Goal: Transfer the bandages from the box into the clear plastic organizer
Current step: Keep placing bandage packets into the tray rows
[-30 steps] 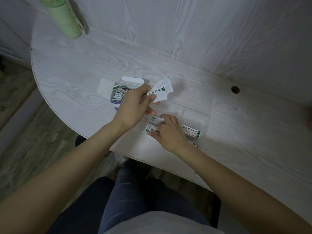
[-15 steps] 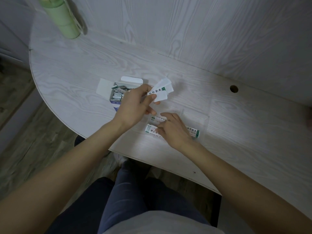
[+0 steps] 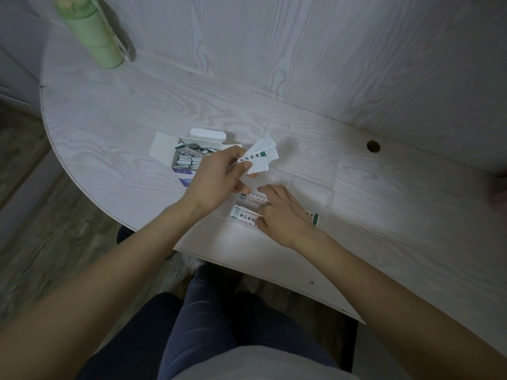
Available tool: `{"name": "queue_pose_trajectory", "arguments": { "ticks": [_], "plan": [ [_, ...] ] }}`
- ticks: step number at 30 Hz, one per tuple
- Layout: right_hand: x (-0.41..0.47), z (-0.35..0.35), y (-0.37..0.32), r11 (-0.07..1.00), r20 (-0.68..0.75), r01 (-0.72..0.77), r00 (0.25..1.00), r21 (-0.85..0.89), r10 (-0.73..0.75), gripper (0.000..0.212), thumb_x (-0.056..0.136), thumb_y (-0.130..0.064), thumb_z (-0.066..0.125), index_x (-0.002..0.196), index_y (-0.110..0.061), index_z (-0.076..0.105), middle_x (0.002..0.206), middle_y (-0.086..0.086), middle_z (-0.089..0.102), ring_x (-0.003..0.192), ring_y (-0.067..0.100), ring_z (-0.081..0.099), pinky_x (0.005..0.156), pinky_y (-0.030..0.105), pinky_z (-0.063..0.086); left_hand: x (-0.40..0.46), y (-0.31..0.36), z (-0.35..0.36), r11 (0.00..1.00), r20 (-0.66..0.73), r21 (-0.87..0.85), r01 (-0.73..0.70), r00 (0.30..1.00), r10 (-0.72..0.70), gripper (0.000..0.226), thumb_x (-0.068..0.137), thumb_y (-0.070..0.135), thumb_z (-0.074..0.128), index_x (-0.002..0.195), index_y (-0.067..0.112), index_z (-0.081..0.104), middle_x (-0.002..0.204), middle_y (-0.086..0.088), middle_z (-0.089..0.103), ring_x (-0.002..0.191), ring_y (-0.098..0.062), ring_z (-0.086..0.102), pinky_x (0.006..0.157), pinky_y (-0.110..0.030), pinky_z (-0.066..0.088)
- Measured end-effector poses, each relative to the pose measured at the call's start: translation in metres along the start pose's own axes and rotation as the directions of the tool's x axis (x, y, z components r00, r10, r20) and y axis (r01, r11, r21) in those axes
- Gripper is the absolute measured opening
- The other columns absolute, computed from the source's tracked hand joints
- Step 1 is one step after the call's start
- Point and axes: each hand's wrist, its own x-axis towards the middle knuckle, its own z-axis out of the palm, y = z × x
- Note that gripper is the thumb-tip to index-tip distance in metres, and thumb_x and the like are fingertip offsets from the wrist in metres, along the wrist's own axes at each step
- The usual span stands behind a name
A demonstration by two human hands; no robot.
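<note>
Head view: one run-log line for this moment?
phase: transfer | left hand: holds fanned bandages | right hand: presses bandages in organizer | box: open, bandages remain

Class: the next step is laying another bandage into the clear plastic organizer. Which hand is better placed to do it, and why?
The right hand, probably: it already rests on the white wrapped bandages in the clear plastic organizer. The left hand grips the fanned spare bandages just above.
</note>
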Motion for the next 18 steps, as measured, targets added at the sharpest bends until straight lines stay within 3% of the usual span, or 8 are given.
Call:
{"name": "queue_pose_trajectory", "arguments": {
  "ticks": [6, 18],
  "plan": [
    [-0.0013, 0.001, -0.0009, 1.0, 0.006, -0.012, 1.0, 0.019, 0.012, 0.041, 0.099, -0.031, 0.04, 0.126, -0.008, 0.059, 0.15, 0.009, 0.023, 0.139, 0.024, 0.013, 0.115, 0.028, 0.005, 0.0003, 0.0006, 0.0004, 1.0, -0.003, 0.003, 0.007, 1.0, -0.007, 0.013, 0.098, 0.014, 0.047, 0.097, 0.006, 0.057, 0.093, -0.003, 0.069, 0.059, -0.018, 0.068, 0.059, -0.028, 0.055],
    [0.0086, 0.006, -0.009, 0.999, -0.081, -0.008, 0.997, 0.038, 0.011, 0.039, 0.098, -0.035, 0.044, 0.122, -0.01, 0.063, 0.144, 0.007, 0.033, 0.137, 0.022, 0.02, 0.117, 0.029, 0.007, 0.0006, 0.0058, 0.0024, 1.0, -0.005, -0.004, 0.014, 1.0, -0.014, 0.012, 0.098, 0.014, 0.048, 0.096, 0.006, 0.057, 0.092, -0.004, 0.069, 0.06, -0.021, 0.068, 0.062, -0.034, 0.054]
  ]
}}
